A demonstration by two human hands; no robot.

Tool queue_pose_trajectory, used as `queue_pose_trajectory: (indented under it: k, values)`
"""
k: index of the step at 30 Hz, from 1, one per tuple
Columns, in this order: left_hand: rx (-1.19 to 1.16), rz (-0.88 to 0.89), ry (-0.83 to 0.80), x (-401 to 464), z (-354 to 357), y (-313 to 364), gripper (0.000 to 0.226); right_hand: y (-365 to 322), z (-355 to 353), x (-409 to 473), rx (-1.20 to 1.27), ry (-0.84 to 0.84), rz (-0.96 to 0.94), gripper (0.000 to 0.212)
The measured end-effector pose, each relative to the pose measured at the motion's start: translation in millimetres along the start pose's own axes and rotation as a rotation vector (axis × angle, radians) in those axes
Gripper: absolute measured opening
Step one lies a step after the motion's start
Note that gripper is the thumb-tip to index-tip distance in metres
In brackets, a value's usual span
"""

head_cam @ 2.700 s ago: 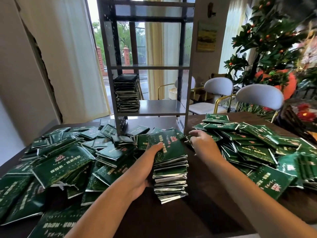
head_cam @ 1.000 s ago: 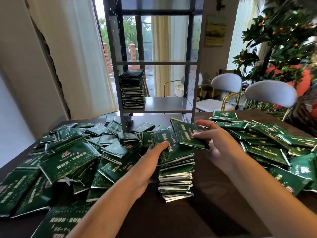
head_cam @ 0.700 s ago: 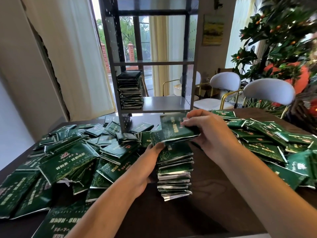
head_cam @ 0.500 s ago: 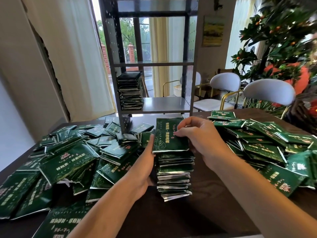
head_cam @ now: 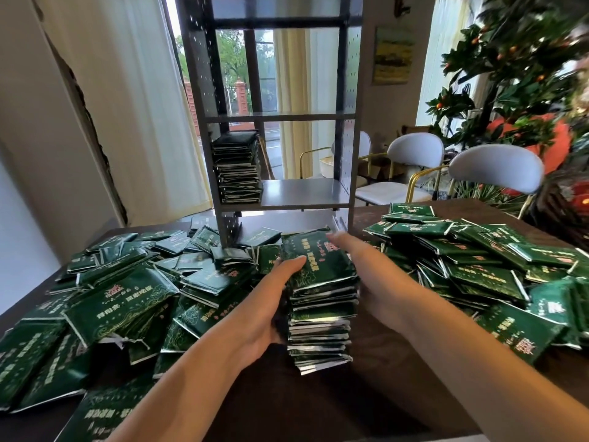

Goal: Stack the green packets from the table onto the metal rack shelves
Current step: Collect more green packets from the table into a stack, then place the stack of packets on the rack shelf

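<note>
Green foil packets in the tall stack [head_cam: 322, 309] now include the one your right hand [head_cam: 376, 282] carried over a moment ago; it lies flat on top, and that hand has let go, fingers straight along the stack's right side. Your left hand [head_cam: 271, 301] still braces the left side, thumb on top. Loose packets [head_cam: 127, 301] crowd the dark wooden surface [head_cam: 366, 393]. The grey metal rack [head_cam: 280, 193] already holds one pile [head_cam: 237, 169], with bare shelf beside it.
</note>
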State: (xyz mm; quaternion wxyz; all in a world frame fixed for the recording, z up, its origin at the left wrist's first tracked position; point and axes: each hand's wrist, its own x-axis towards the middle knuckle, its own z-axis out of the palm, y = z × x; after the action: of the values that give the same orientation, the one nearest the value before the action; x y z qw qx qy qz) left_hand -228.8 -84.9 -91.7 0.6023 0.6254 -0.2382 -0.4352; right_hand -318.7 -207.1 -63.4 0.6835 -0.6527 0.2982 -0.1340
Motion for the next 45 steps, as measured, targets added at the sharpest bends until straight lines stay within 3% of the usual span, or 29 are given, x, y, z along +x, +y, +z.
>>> queue_pose_trajectory:
  k: [2, 4, 6, 10, 14, 18, 21, 23, 29, 32, 38, 41, 45]
  values:
    - [-0.022, -0.018, -0.018, -2, 1, -1, 0.046, 15, 11, -1, 0.120, -0.002, 0.032, 0.087]
    - [-0.101, -0.050, -0.033, -4, -2, -3, 0.043, 23, 10, 1, 0.197, 0.039, 0.009, 0.047]
    - [-0.191, -0.082, -0.045, -5, -6, -5, 0.043, 24, 5, 1, 0.224, 0.002, 0.025, 0.024]
    - [-0.242, -0.158, -0.023, -7, -10, -1, 0.053, 22, -5, -6, 0.040, 0.011, 0.070, 0.029]
    - [-0.220, -0.212, 0.036, -10, -8, 4, 0.062, 27, -5, -10, 0.013, -0.010, 0.178, 0.075]
    - [-0.221, -0.250, 0.047, -11, -8, 7, 0.067, 33, -6, -8, 0.011, -0.074, 0.211, 0.076]
    - [-0.267, -0.245, 0.085, -10, -7, 7, 0.067, 36, -6, -7, 0.036, -0.072, 0.218, 0.102]
    - [-0.287, -0.236, 0.110, -11, -7, 6, 0.068, 37, -6, -5, 0.054, -0.069, 0.221, 0.108]
    - [-0.283, -0.236, 0.131, -16, -4, 4, 0.068, 42, -11, -2, 0.096, -0.125, 0.209, 0.081]
    - [-0.261, -0.211, 0.105, -14, -1, 15, 0.062, 36, -13, 0, 0.139, -0.140, 0.171, 0.080]
    - [-0.281, -0.041, 0.108, 6, 3, 71, 0.062, -30, -23, 18, 0.155, -0.190, 0.052, 0.054]
    - [-0.284, 0.003, 0.097, 21, 4, 98, 0.051, -61, -26, 38, 0.141, -0.155, 0.037, 0.060]
    - [-0.263, 0.032, 0.102, 47, -3, 124, 0.053, -88, -29, 69, 0.120, -0.156, 0.035, 0.062]
